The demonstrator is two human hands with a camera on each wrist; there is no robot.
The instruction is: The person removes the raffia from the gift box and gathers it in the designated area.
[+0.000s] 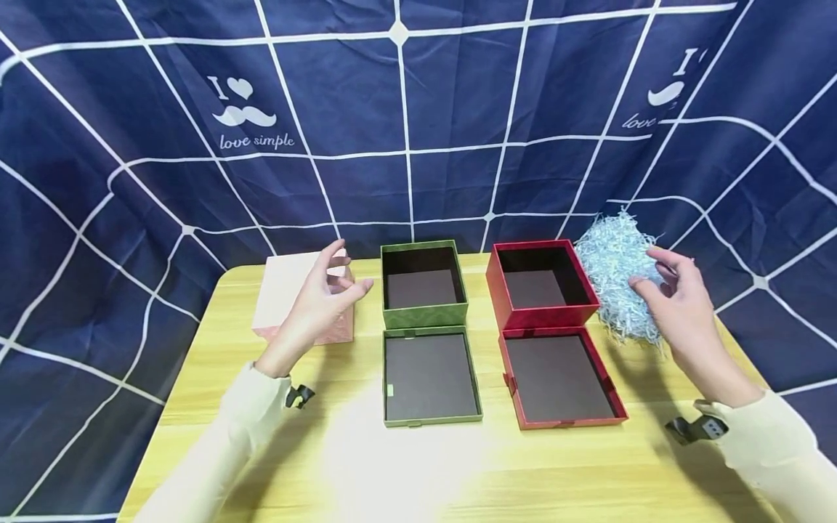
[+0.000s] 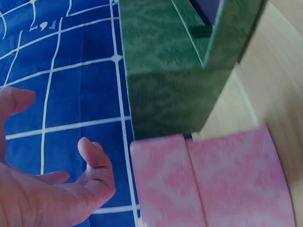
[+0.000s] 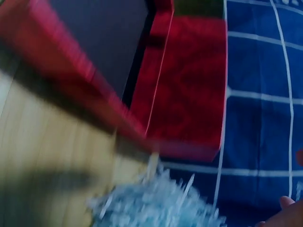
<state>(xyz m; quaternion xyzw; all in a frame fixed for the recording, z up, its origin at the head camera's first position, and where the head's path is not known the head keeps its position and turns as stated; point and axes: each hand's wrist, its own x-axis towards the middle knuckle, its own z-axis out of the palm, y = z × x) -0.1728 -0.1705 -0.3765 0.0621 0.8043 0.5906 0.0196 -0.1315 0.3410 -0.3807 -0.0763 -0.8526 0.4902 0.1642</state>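
My left hand [image 1: 320, 294] hovers over a closed pink box [image 1: 281, 287], fingers loosely bent and holding nothing. In the left wrist view that hand [image 2: 57, 194] is beside the patterned pink box [image 2: 236, 184]. Near a heap of light blue shredded paper [image 1: 615, 269], my right hand [image 1: 686, 309] hangs with thumb and fingers apart, gripping nothing. Between the hands stand an open green box [image 1: 425, 314] and an open red box [image 1: 549, 317], both dark inside. Their lids, a green one [image 1: 431, 374] and a red one [image 1: 562, 378], lie in front with dark insides facing up.
All of this rests on a wooden table [image 1: 281, 436]. A dark blue cloth [image 1: 458, 94] with white grid lines hangs behind it and at both sides. Each wrist wears a small black device, one on the left [image 1: 299, 396] and one on the right [image 1: 696, 430].
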